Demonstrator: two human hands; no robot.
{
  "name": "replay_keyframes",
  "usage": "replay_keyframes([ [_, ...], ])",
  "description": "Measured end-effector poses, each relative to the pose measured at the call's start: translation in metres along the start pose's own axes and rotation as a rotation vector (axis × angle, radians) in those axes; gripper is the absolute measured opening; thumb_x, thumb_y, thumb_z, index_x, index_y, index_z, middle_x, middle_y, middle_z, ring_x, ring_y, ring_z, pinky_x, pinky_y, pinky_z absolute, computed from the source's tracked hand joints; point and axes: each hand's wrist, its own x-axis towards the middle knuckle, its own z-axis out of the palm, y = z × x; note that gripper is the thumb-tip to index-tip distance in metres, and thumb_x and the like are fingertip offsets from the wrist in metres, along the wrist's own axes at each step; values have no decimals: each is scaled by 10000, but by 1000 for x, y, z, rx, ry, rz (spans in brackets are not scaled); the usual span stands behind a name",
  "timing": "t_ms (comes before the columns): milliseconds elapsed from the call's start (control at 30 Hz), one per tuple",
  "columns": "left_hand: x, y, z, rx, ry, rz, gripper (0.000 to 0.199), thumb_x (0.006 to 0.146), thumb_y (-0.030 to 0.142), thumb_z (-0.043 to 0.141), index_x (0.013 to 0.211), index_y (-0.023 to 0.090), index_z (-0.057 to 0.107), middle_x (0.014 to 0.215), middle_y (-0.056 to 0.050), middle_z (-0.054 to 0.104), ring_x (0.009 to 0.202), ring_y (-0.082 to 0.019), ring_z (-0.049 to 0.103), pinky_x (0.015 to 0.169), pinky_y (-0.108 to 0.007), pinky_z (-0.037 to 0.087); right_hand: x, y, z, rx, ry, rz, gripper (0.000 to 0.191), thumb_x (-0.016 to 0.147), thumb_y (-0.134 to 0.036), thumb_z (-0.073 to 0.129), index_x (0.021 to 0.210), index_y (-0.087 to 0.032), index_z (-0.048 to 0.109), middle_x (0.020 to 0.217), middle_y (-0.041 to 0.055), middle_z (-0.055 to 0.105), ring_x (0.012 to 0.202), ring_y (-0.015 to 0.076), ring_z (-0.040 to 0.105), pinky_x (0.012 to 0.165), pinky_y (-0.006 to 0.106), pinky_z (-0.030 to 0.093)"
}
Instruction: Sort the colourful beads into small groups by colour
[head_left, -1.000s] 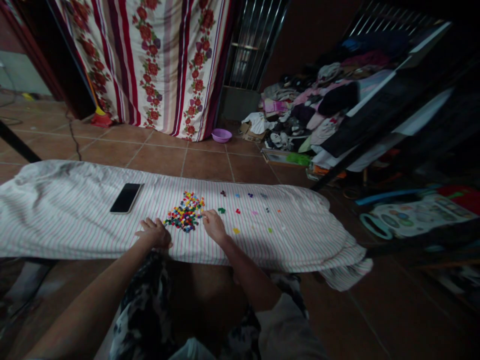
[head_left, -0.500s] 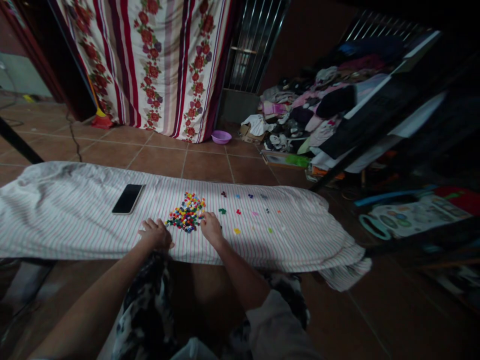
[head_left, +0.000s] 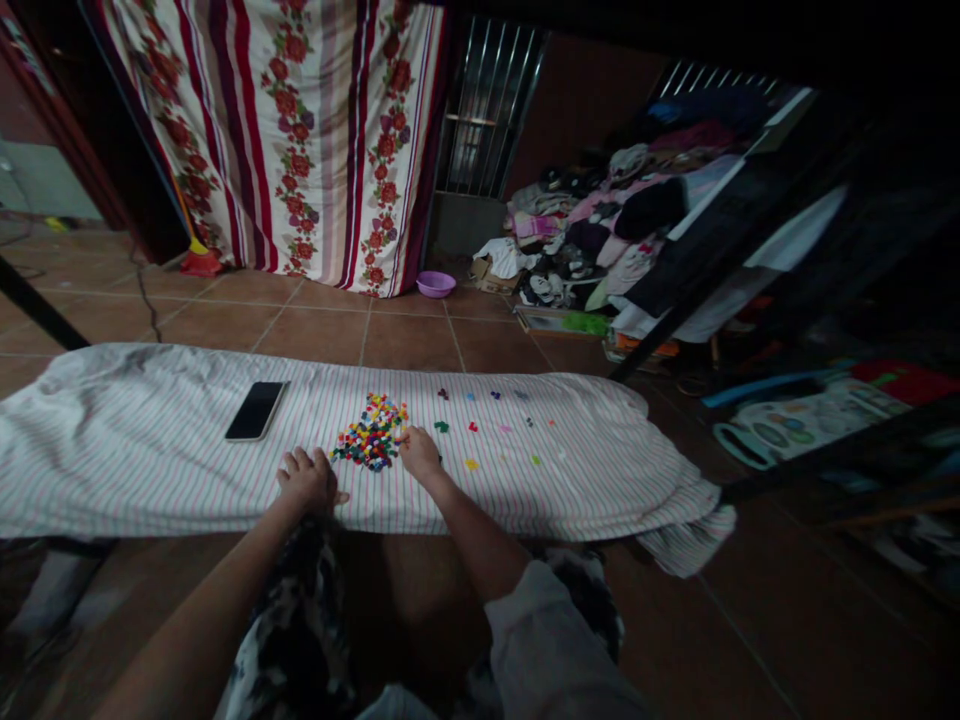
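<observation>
A heap of small multicoloured pieces [head_left: 371, 435] lies on the striped cloth [head_left: 180, 490]. My right hand [head_left: 420, 455] is at the heap's right edge with its fingers pinched together; whatever is between them is too small to make out. Resting on the cloth just left of the heap, my left hand [head_left: 309, 482] has its fingers apart and holds nothing. Right of my right hand, small groups sorted by colour sit in rows, among them green pieces [head_left: 441, 427], red pieces [head_left: 473, 427] and yellow pieces [head_left: 471, 464].
A dark-screened phone [head_left: 256, 411] lies on the cloth at the left. Beyond the cloth, a purple basin [head_left: 436, 285] stands on the tiled floor near a flowered curtain [head_left: 322, 150]. Clothes [head_left: 592, 230] are piled at the back right.
The view has shifted slightly, so the cloth's left side and the phone appear lower. Both hands remain in about the same places beside the heap.
</observation>
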Motion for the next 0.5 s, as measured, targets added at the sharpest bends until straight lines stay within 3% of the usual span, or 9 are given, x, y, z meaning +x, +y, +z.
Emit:
replay_keyframes([
  [100,-5,-5,9,-1,71,20,946,732,639,551,1428,39,323,1464,-356,257,1372,-498,225,1042,-600,255,0,0,-2,12,-10,6,202,799,-66,522,899,-191,644,937,42,652,904,154,589,771,228,394],
  [200,-12,-5,22,21,221,92,823,822,597,458,1424,48,347,1464,-346,271,1386,-460,237,1064,-591,242,-2,-1,-2,32,-3,12,211,807,-74,514,927,-193,641,939,43,659,890,152,592,764,232,397],
  [367,-21,11,38,-12,457,45,704,886,485,388,1355,-39,419,1396,-368,365,1357,-442,314,1071,-582,264,-4,6,-4,105,28,-31,235,787,-88,538,958,-204,649,947,34,670,873,145,601,771,227,421],
  [500,-22,23,44,-67,578,64,642,898,383,323,1306,-98,443,1351,-380,411,1345,-425,345,1062,-580,296,-1,26,-15,163,86,-65,204,816,-141,528,943,-220,668,924,24,677,841,134,611,765,220,436],
])
